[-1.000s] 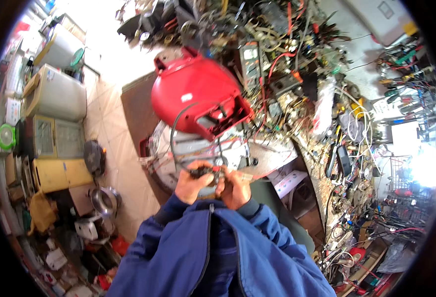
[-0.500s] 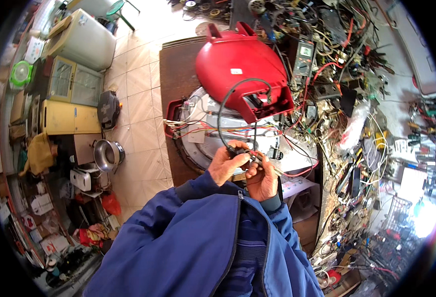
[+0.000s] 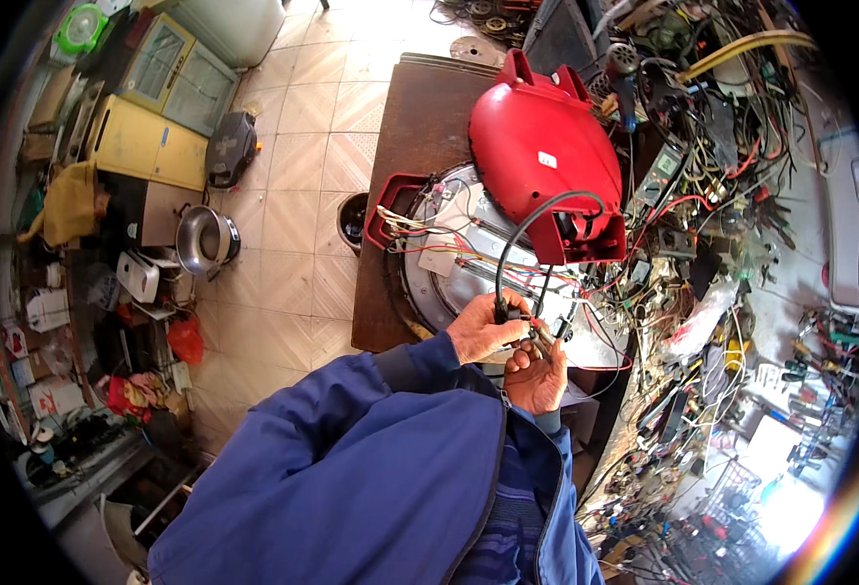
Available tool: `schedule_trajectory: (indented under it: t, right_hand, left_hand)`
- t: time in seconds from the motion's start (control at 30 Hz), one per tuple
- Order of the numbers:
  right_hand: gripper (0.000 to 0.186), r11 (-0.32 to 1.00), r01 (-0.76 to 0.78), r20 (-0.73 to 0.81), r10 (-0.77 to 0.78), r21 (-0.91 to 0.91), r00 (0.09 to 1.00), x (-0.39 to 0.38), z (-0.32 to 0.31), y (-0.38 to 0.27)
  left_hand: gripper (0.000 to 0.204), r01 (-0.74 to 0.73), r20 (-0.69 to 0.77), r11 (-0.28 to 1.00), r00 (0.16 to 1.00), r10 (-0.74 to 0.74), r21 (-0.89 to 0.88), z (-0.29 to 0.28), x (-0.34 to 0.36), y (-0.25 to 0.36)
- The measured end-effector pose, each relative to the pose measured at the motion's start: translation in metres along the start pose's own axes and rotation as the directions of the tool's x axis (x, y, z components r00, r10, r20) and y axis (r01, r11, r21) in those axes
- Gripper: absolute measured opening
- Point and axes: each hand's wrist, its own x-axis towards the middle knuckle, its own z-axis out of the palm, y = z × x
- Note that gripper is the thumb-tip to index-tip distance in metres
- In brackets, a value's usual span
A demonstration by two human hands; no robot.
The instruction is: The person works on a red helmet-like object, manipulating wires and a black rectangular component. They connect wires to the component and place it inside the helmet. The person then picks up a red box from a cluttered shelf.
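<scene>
Here, black cable (image 3: 517, 249) arching upward from fingers (image 3: 509, 322).

I see a glossy red cover (image 3: 545, 161) with a small white label. Under it a round plate (image 3: 459, 283) is silver-grey, with a red bracket (image 3: 389, 207) at its edge. The cable (image 3: 522, 244) is black, and the thin wires (image 3: 420, 226) are red, white and yellow. The surface (image 3: 420, 127) is dark brown. The floor (image 3: 288, 224) has pale beige tiles in a diamond pattern. The jacket (image 3: 351, 468) is plain blue, and the shirt (image 3: 507, 526) under it has darker blue stripes. At the left I see a yellow cabinet (image 3: 147, 146), a silver pot (image 3: 200, 239), a green lid (image 3: 83, 27) and a red bag (image 3: 186, 341).
</scene>
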Motion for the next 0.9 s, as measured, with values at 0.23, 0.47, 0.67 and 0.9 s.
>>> schedule_trajectory:
  t: [0.23, 0.47, 0.67, 0.9]
  right_hand:
    - [0.052, 0.932, -0.199, 0.099, 0.238, -0.302, 0.966, 0.002, -0.027, 0.006]
    - [0.038, 0.781, -0.184, 0.064, 0.274, -0.597, 0.96, -0.001, -0.022, 0.001]
    - [0.035, 0.677, -0.095, 0.052, 0.194, -0.73, 0.98, -0.005, 0.005, 0.007]
    - [0.031, 0.532, -0.02, 0.031, 0.086, -0.847, 0.996, -0.006, 0.03, 0.028]
  left_hand:
    - [0.02, 0.01, -0.025, 0.999, 1.0, -0.009, 0.034, -0.022, 0.008, -0.009]
    - [0.016, -0.044, -0.084, 0.907, 0.993, 0.087, 0.418, -0.054, 0.025, -0.027]
    - [0.021, -0.1, -0.061, 0.828, 0.985, 0.159, 0.552, -0.054, 0.028, -0.025]
    - [0.025, -0.059, -0.068, 0.811, 0.99, 0.121, 0.583, -0.058, 0.031, -0.022]
